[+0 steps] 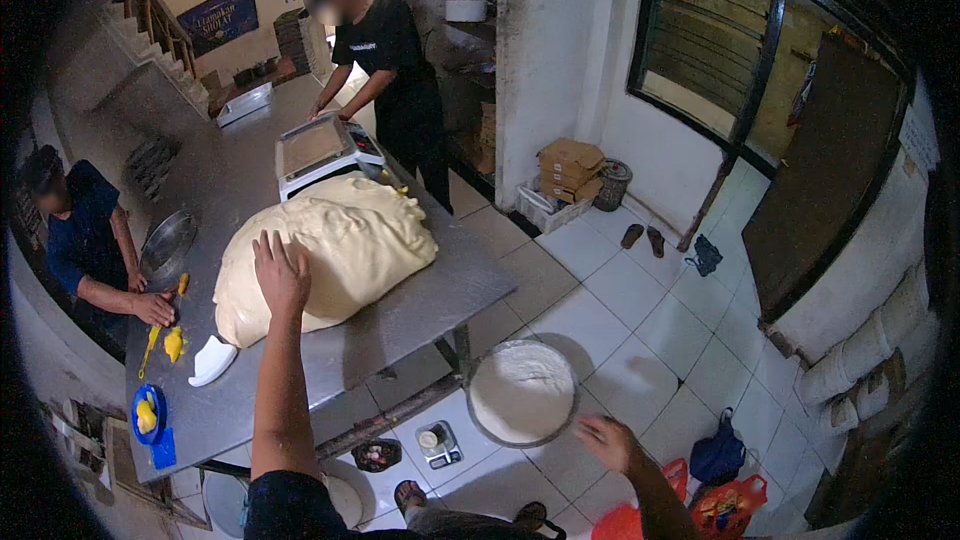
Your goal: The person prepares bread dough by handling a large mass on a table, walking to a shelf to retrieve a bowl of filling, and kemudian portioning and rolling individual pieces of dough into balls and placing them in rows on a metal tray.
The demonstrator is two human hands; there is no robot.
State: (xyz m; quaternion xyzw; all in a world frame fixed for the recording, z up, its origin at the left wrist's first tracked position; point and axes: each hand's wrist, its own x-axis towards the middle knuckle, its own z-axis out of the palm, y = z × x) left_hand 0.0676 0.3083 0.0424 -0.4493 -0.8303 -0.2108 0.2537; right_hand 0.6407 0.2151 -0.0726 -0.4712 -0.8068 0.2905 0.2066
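Note:
A huge mound of pale dough lies on the metal table. My left hand rests on the dough's near side, fingers spread flat and holding nothing. Off to the right, above the tiled floor, hangs my right hand, its fingers loosely stretched and nothing in them. Close by it on the floor is a round basin of white flour. A white dough scraper lies against the dough's left edge. Beyond the dough stands a scale with a flat tray.
Two people work at the table, one far, one left. A round sieve, yellow lumps and a blue dish lie leftward. A small scale, red bags and a blue bag sit on the floor.

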